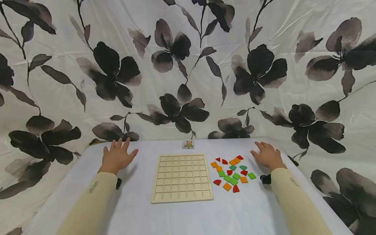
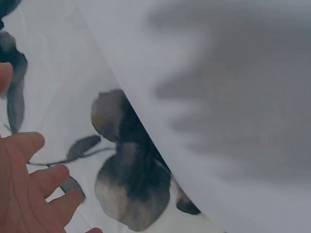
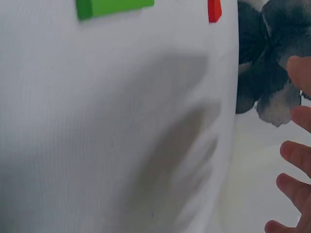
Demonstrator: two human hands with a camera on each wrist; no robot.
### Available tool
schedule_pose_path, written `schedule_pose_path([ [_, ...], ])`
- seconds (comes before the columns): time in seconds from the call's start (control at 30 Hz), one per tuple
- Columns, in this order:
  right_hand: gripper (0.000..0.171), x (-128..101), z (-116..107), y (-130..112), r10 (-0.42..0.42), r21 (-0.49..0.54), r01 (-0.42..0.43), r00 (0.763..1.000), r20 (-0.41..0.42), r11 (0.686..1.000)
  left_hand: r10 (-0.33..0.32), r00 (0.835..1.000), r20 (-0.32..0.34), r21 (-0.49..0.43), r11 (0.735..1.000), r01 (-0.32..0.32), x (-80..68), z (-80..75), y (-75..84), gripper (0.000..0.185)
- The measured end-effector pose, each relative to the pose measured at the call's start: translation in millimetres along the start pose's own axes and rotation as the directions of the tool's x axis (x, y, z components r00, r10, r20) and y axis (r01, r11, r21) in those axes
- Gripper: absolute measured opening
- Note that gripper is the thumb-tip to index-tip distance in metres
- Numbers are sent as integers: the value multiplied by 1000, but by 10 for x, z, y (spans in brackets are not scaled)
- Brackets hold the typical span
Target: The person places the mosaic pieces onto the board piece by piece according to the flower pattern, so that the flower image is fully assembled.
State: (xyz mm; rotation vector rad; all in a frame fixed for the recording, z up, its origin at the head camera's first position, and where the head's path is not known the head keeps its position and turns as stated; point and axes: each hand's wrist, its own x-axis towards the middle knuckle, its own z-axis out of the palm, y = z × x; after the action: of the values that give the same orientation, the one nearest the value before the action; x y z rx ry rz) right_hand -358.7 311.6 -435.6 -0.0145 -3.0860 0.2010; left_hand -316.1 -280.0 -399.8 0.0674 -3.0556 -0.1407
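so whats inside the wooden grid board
Nothing visible: every cell of the wooden grid board looks empty. The coloured tiles lie loose on the table to its right. Its underside is hidden.

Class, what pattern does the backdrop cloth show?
Dark flowers on white cloth; head view shows it best.

Bare counter (image 1: pixel 182 218) lies open in front of the grid board (image 1: pixel 182 178) and to its left. On its right, scattered colored tiles (image 1: pixel 232 173) crowd the surface; a small card (image 1: pixel 188 144) sits behind the board, near the flowered cloth (image 1: pixel 188 65) backdrop.

Bright even light, soft shadows, blurred wrist views
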Motion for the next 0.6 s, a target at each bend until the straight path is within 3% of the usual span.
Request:
schedule_pose_path([
  [0.4,56,62,93,-193,-52,92,49,998,33,995,58,997,48,11,998,-59,-98,187,221,71],
  [0.6,48,112,173,-252,-79,113,74,996,40,991,96,992,82,-43,995,-92,-178,304,325,66],
])
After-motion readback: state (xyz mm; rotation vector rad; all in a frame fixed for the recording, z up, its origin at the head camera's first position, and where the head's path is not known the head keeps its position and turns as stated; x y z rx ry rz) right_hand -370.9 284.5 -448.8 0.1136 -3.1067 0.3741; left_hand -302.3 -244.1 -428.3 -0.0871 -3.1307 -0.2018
